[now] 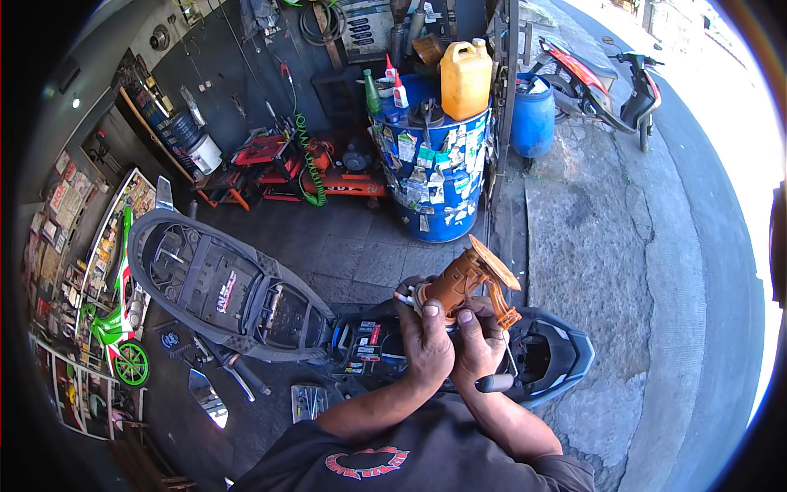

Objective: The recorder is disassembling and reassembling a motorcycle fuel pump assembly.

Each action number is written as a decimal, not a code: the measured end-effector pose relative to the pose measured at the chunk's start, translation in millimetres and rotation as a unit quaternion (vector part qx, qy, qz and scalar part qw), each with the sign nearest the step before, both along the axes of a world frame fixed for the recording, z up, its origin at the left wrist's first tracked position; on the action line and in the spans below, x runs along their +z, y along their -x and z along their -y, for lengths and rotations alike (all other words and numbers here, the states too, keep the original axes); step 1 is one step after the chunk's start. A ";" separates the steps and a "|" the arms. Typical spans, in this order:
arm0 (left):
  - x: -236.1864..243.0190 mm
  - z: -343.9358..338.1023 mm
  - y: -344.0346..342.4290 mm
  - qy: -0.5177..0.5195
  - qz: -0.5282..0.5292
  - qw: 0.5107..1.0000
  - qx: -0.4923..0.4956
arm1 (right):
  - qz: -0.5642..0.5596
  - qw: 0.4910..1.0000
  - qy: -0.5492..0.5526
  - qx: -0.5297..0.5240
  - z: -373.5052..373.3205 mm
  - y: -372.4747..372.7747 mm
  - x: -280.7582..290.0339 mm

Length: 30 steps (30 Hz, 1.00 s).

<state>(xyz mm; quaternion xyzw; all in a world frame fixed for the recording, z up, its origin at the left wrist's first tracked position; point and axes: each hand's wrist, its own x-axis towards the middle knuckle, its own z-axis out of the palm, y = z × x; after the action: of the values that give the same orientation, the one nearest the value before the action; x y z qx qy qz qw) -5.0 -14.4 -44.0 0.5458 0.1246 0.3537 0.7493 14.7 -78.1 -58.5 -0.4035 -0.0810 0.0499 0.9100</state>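
An orange plastic cylindrical part with a flanged top and a side fitting, like a fuel pump module, is held tilted above a dark scooter. My left hand has its fingers closed around the part's lower end, where a small white piece pokes out. My right hand grips the same part from the other side, its thumb pressed near the base. The scooter's seat is raised toward the left, and its open underseat area lies behind my hands.
A blue drum carries a yellow jerrycan and bottles. A red compressor stands by the back wall. A tool tray lies below the seat. Another scooter and a small blue barrel are outside. Green-and-white display at left.
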 end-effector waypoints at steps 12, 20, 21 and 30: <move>-9.1 -10.5 19.2 -0.003 0.001 1.000 -0.001 | -0.035 0.997 -0.070 0.004 -12.8 19.8 3.0; -4.6 -24.0 37.1 -0.007 -0.014 1.000 0.005 | -0.012 1.000 0.001 -0.017 -28.4 36.7 6.1; -4.7 -25.0 38.9 -0.004 -0.018 1.000 0.006 | -0.013 1.000 0.006 -0.020 -29.6 39.3 3.9; -19.1 -38.7 66.8 -0.016 -0.107 0.994 0.034 | -0.058 0.997 0.035 -0.025 -44.3 72.5 0.1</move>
<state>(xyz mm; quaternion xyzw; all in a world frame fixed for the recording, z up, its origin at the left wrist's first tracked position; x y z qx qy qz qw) -71.8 24.3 -63.1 0.5882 0.2168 0.3204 0.7102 -57.7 -33.8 -58.3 -0.4332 -0.0165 0.0535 0.8996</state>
